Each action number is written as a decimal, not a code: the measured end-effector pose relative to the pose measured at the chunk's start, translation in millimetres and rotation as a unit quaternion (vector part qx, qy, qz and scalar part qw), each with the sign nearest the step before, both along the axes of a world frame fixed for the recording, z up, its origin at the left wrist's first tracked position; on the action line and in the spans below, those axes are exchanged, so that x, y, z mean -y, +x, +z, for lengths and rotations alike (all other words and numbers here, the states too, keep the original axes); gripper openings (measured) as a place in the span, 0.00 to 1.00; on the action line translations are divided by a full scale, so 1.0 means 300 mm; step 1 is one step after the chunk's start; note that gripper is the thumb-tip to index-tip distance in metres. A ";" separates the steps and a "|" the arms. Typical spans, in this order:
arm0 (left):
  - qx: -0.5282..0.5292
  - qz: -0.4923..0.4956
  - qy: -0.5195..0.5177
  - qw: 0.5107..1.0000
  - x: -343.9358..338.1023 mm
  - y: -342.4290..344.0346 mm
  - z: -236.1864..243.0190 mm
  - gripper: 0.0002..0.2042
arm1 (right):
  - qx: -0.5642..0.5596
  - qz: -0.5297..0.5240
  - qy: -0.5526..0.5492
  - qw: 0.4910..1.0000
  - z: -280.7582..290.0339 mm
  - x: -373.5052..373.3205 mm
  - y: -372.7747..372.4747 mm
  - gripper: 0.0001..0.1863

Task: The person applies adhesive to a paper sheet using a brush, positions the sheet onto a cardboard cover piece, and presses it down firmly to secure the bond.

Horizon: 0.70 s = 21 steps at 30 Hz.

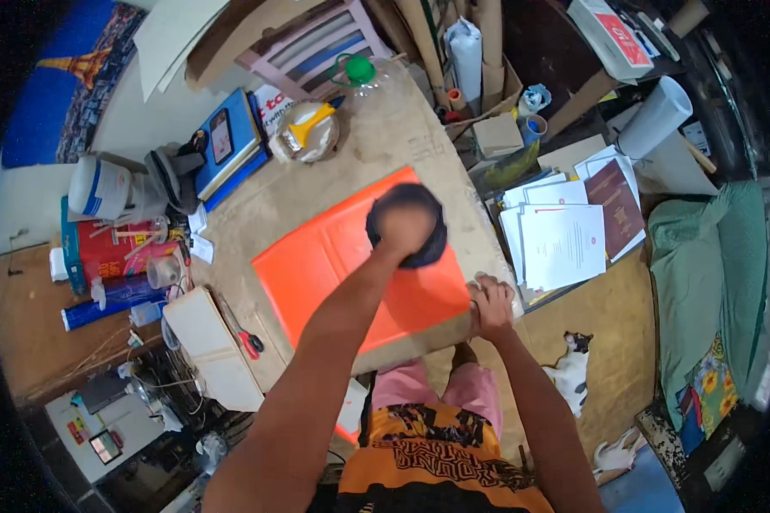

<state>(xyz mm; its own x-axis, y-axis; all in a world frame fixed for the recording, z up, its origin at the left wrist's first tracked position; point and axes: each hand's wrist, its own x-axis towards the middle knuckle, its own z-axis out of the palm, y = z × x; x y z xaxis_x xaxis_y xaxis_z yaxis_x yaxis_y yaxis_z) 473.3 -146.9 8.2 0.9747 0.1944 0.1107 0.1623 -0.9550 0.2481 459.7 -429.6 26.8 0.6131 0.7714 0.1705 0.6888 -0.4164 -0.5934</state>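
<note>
My left hand (pixel 406 224), blurred, presses a bunched dark cloth (pixel 434 239) onto the upper right part of an orange sheet or cover (pixel 316 299), which lies on the worn tan tabletop (pixel 222 239) with creases across it. My right hand (pixel 493 303) rests at the table's right front corner beside the sheet, fingers spread and bent over the edge. Red-handled scissors (pixel 251 344) lie left of the sheet, near an open blank book (pixel 210 350).
A large bottle (pixel 366 90) and a tub with a yellow brush (pixel 308 132) stand at the back, beside stacked books (pixel 227 150). Stacked papers (pixel 556 239) sit to the right. A black-and-white cat (pixel 571 372) lies below right, another animal (pixel 616 453) lower down.
</note>
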 end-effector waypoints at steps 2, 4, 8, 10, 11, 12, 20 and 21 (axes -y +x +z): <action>-0.019 0.053 -0.008 0.998 -0.054 0.020 0.010 0.10 | -0.040 -0.017 -0.018 0.999 0.003 -0.005 0.004 0.23; 0.034 0.092 0.024 0.995 -0.070 -0.003 0.028 0.11 | -0.019 -0.059 -0.017 0.998 0.010 -0.061 -0.004 0.24; -0.174 0.062 -0.019 0.983 0.083 -0.345 0.035 0.09 | -0.023 -0.085 0.022 0.996 0.053 -0.279 -0.037 0.24; -0.050 0.044 -0.056 0.996 0.075 -0.485 0.026 0.09 | -0.033 -0.038 0.046 0.998 0.062 -0.411 -0.036 0.24; -0.051 0.046 -0.060 0.996 0.050 -0.482 0.024 0.09 | -0.028 -0.030 -0.005 0.999 0.036 -0.455 -0.051 0.26; -0.039 0.032 -0.050 0.997 0.022 -0.467 0.020 0.10 | -0.024 -0.018 -0.059 0.998 0.020 -0.481 -0.061 0.28; 0.038 0.125 0.020 0.991 -0.434 -0.180 0.000 0.13 | 0.013 0.012 -0.177 0.984 -0.003 -0.525 -0.104 0.33; 0.038 0.121 0.009 0.992 -0.449 -0.162 0.005 0.12 | 0.020 0.005 -0.166 0.986 0.001 -0.526 -0.096 0.32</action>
<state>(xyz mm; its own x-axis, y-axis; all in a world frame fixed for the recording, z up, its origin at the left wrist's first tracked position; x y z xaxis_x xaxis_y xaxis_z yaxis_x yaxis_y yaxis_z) 424.6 -12.2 9.8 0.8882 0.4198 0.1870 0.3697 -0.8944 0.2518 430.8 -271.7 26.9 0.6031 0.7947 -0.0688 0.7141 -0.5763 -0.3974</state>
